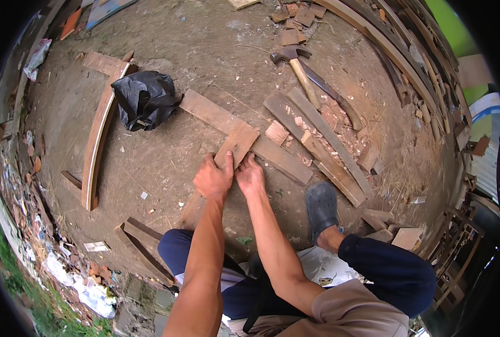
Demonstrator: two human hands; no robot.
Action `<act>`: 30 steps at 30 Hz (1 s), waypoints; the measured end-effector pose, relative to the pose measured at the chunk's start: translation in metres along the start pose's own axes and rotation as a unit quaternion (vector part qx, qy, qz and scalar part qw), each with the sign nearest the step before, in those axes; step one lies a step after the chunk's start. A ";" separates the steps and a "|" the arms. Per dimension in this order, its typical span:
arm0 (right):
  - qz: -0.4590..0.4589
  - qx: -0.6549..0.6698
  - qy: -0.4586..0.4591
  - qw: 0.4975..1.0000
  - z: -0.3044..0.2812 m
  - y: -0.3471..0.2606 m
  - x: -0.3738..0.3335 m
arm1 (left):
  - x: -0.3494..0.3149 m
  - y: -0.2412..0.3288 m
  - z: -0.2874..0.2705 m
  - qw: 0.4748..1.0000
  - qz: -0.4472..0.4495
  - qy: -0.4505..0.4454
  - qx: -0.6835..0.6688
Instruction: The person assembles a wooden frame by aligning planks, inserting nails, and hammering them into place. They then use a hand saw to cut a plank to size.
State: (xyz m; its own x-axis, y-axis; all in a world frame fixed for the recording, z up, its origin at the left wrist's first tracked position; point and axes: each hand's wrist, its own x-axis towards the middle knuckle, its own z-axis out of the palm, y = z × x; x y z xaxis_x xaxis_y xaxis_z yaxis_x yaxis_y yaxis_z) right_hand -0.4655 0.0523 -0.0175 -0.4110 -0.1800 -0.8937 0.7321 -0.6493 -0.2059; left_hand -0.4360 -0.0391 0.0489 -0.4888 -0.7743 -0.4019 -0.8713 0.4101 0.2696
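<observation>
Two wooden planks meet in a cross on the ground in front of me. The upper plank [226,147] slants down toward my left knee and lies over the longer crosspiece [281,160]. My left hand [213,177] is closed round the upper plank, its thumb on the top face. Beside it, my right hand [250,177] is turned palm up, with curled fingers against the plank's edge near the crossing. Those fingertips are partly hidden, so whatever they pinch cannot be made out.
Beyond the planks lie a claw hammer [296,70] and a dark curved-handled tool [337,95]. Loose boards [340,146] and wood chips are on the right. A black plastic bag [144,100] and a long wooden frame piece [99,140] lie left. My shoe [321,208] is near the crosspiece.
</observation>
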 end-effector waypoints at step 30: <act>0.133 0.018 -0.033 0.990 0.024 0.001 0.021 | 0.000 -0.001 0.005 0.998 0.032 0.042 0.021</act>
State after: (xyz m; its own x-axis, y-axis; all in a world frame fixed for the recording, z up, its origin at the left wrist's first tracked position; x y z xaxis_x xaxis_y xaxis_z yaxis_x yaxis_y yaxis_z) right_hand -0.4860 0.0304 -0.0269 -0.2413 -0.3957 -0.8861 0.7995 -0.5986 0.0496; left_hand -0.4356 -0.0368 0.0443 -0.5396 -0.7825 -0.3107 -0.8404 0.4785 0.2544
